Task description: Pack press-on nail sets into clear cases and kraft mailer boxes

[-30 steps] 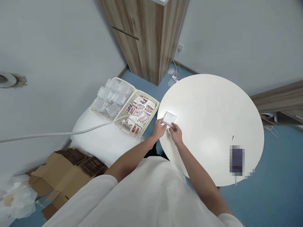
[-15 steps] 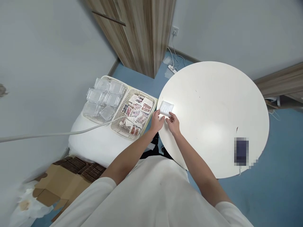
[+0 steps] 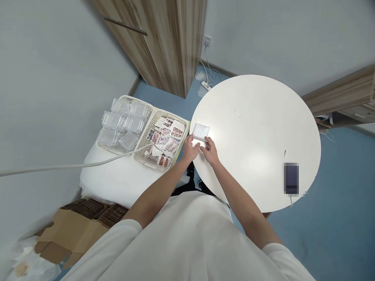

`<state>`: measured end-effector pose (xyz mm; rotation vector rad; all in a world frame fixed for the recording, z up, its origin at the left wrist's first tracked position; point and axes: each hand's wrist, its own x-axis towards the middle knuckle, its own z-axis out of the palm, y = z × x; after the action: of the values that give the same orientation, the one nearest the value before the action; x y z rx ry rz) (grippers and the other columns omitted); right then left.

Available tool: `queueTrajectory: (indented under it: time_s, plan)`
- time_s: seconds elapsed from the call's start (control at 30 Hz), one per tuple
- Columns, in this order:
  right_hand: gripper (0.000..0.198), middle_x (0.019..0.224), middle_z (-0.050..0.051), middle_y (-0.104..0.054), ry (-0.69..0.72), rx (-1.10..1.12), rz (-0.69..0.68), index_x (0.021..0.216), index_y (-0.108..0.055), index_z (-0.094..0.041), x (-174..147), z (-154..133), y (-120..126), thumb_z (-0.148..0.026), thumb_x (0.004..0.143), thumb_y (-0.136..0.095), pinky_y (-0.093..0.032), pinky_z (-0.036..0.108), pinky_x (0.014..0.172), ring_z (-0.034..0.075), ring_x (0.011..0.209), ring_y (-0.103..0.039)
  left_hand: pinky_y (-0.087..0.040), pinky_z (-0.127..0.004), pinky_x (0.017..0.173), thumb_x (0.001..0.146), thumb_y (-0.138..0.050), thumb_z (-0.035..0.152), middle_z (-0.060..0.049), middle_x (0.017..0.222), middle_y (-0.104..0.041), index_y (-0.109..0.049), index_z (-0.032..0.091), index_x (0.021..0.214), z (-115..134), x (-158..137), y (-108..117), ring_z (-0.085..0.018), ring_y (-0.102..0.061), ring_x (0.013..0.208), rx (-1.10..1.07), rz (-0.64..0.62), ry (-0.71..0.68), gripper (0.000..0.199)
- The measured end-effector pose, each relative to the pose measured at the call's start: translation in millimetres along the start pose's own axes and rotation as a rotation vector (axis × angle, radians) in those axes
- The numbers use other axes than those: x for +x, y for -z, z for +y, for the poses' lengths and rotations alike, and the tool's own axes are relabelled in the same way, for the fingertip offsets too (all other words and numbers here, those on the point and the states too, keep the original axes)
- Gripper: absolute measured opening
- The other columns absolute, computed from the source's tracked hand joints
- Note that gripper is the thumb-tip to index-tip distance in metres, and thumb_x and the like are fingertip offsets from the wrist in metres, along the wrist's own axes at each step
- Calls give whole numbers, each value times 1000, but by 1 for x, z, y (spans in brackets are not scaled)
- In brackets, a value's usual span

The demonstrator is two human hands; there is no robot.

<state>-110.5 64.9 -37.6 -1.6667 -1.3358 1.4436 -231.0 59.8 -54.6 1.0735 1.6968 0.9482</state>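
Note:
A small flat case of clear, whitish plastic [image 3: 201, 131] lies at the left edge of the round white table [image 3: 252, 117]. My left hand [image 3: 190, 150] has its fingers at the case's near left corner, thumb pointing inward. At the near right corner, my right hand [image 3: 210, 151] grips with bent fingers, its thumb close to the left one. What the case holds is too faint to make out. Left of my hands, a cream basket [image 3: 142, 160] contains several cards of press-on nails [image 3: 177, 132] in different colours.
Another basket [image 3: 126, 96] holds several clear plastic boxes [image 3: 134, 124]. A white cable [image 3: 88, 165] crosses above the baskets. A dark, blurred-out device [image 3: 291, 178] rests on the table's right side. An opened cardboard box [image 3: 72, 230] stands at lower left, near a wooden cabinet [image 3: 164, 47].
The whole view has shifted slightly, so things appear further left. Both hands stay at the near edge of the plastic case, with little change in grip.

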Motion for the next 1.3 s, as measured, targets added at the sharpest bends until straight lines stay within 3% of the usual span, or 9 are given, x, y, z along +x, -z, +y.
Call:
queueTrajectory:
  time_s: [0.43,0.7,0.83,0.97,1.13,1.3]
  plan:
    - [67,147,2,-17,-19,118,-40,133,-32,-32,-20,10,9,-35,72,-59,-31,38,104,20,133,-24,-39,-38,98,78,-54,23,-12,137,-31,-34,22,130,0,-7,0,-24,-42,121,-8,12,12,56]
    - [75,145,4,-25,-84,153,-144,137,-25,-32,-53,20,36,-35,71,-61,-29,44,104,23,132,-28,-40,-37,97,78,-55,26,-14,137,-33,-30,22,133,-2,-29,-4,-23,-43,121,-7,71,62,60]
    - [74,143,8,-29,-120,126,-198,137,-26,-30,-71,25,59,-35,72,-61,-37,43,98,23,124,-40,-41,-38,95,78,-56,29,-15,136,-34,-40,18,127,2,-55,-2,-24,-44,120,50,108,64,53]
    - [64,130,12,-47,-174,55,-272,131,-38,-26,-93,35,84,-35,72,-60,-46,39,87,21,102,-58,-44,-38,92,78,-55,28,-13,131,-41,-51,18,115,6,-93,0,-23,-45,118,105,181,58,39]
    - [45,113,9,-58,-189,29,-364,116,-53,-22,-120,54,107,-34,73,-58,-47,35,80,18,90,-62,-50,-35,82,78,-52,28,-10,109,-60,-56,17,107,3,-144,0,-19,-58,99,88,140,57,31]
    - [39,103,8,-62,-171,11,-424,106,-57,-20,-131,61,104,-35,71,-59,-48,33,72,17,80,-63,-51,-32,80,77,-54,29,-8,102,-64,-57,18,104,-4,-184,7,-18,-61,90,120,98,93,29]
